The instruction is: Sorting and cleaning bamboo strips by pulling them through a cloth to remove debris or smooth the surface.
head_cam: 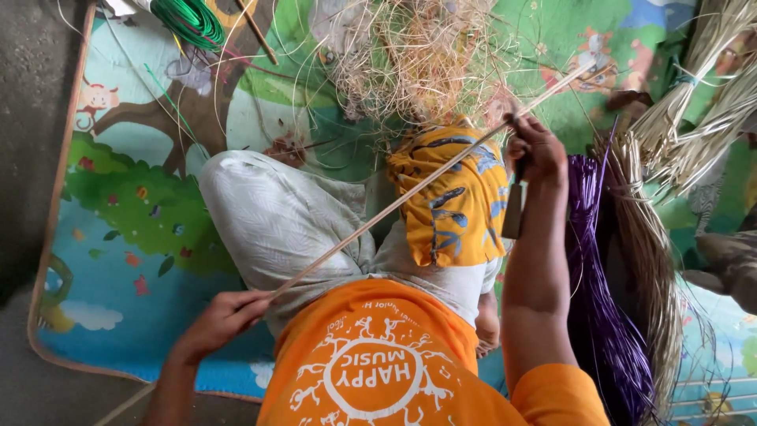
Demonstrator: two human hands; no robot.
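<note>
- Two hands are working one long cane strip (410,193), which is lying slantwise across my lap, and I am placing everything else from it.
- My left hand (221,319) is closing its fingers (248,304) around the near, lower end of the strip, pinching it snugly beside my knee.
- My right hand (536,150) is curling shut near the far, upper end, gripping a flat-bladed knife (514,209) whose blade is hanging down just under the strip; whether the edge is touching the strip I cannot tell.
- Beneath the strip's middle, a yellow patterned cloth (457,205) is padding my thigh, over my pale trousers (284,221).
- Beyond the strip's far end, a tangle of thin pale shavings (418,55) is piling up on the colourful play mat (134,197).
- To the right of the strip, a bundle of purple strands (603,315) and sheaves of dry straw-coloured cane (694,102) are lying close by; a green coil (189,20) is sitting well off to the upper left.
- To do this well, I judge, I should be keeping the strip taut and straight, steadying the blade at a shallow angle, and keeping my left fingers well clear of the edge.
</note>
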